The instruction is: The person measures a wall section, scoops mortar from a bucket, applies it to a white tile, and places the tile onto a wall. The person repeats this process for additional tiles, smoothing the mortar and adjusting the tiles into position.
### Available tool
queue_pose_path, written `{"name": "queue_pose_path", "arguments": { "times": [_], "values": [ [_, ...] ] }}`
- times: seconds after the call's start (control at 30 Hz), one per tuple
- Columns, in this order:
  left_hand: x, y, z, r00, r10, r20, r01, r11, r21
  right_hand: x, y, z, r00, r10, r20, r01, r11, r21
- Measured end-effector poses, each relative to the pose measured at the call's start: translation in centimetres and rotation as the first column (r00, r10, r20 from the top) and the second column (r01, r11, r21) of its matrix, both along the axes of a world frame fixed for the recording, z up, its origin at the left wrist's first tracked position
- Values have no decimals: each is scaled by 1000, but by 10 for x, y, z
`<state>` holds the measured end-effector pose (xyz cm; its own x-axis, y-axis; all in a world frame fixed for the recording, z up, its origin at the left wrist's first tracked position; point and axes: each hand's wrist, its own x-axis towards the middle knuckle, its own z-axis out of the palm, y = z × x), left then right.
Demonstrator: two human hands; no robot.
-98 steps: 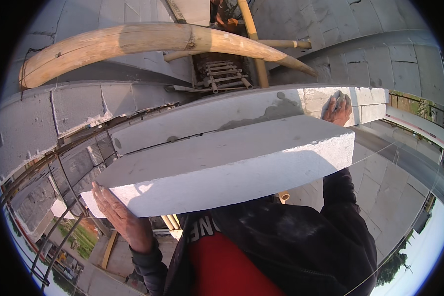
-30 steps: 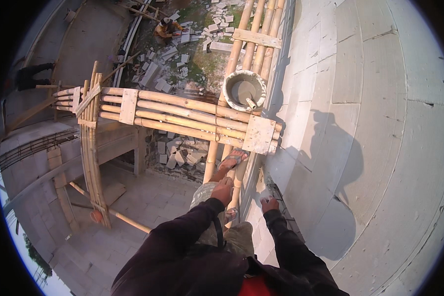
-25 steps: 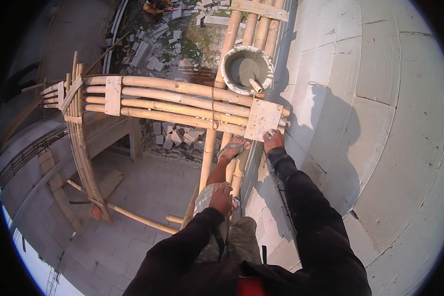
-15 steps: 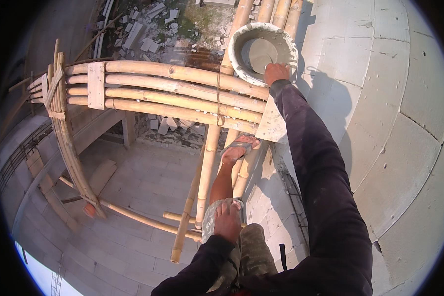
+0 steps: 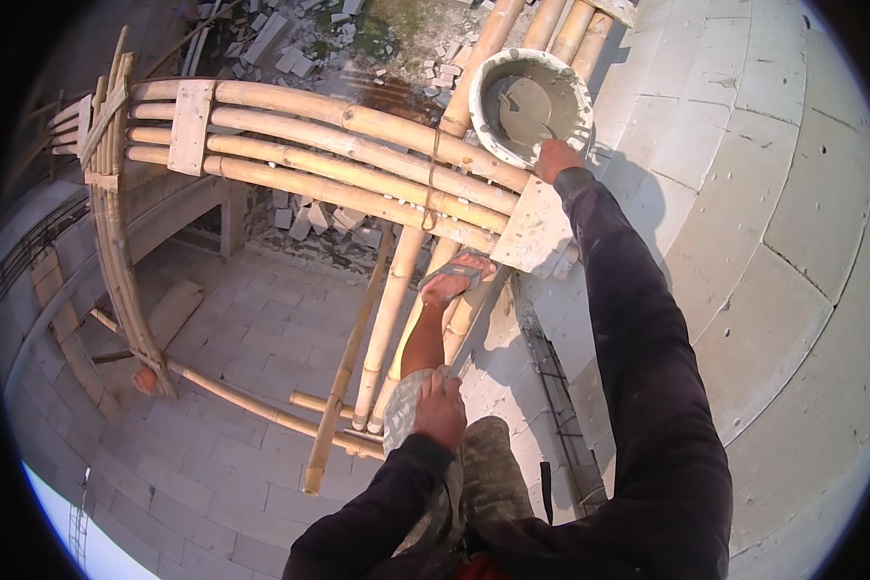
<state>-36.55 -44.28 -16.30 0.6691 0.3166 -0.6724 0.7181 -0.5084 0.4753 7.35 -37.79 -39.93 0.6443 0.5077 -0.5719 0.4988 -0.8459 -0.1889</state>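
Bucket w/ wet grey mix, prob. mortar, sits upright on the long bamboo poles, just beside the block wall. R hand is at its near rim, fingers curled; the grip looks clamped on a trowel, though the fist hides most of the handle, so exact hold n/a. Judging by the angle, best to keep the wrist low & slide the blade flat under the mix; a steep dig could catch the side & shove the bucket. Rim contact: can't tell, so go easy on sideways force. The poles are round w/ gaps btwn, so the bucket could rock: pull twd the body gently, no jerks, & let drips fall back inside b4 swinging out.

Nearer in, a pale board lies across the ends of the cross poles, bits of grit on it; pref. not to lean on it, fixing not visible.

L hand lies over the L knee, fingers loosely bent, nothing seen in it. Good prop for a long R reach imo; keep wt. over the sandalled foot, which is on the poles near the board. Thin steel bars run in the slot by the wall, so mind the sleeve. Way below: rubble, so a slip or drop = big risk.
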Motion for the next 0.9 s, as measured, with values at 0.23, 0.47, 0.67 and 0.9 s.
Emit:
{"name": "queue_pose_path", "arguments": {
  "times": [0.23,0.47,0.67,0.9],
  "values": [
    [17,12,4,998,62,-26,-63,998,-20,-6,30,27,995,-88,-38,88,996,7],
    [33,23,14,994,96,-55,-100,992,-76,-22,29,47,984,-180,-15,180,983,16],
    [18,20,-9,998,66,5,-66,997,-31,-27,36,84,962,-166,-218,185,980,71],
    [21,24,4,998,-50,39,54,993,-107,-93,-57,117,991,88,106,-123,911,394]
  ]
}}
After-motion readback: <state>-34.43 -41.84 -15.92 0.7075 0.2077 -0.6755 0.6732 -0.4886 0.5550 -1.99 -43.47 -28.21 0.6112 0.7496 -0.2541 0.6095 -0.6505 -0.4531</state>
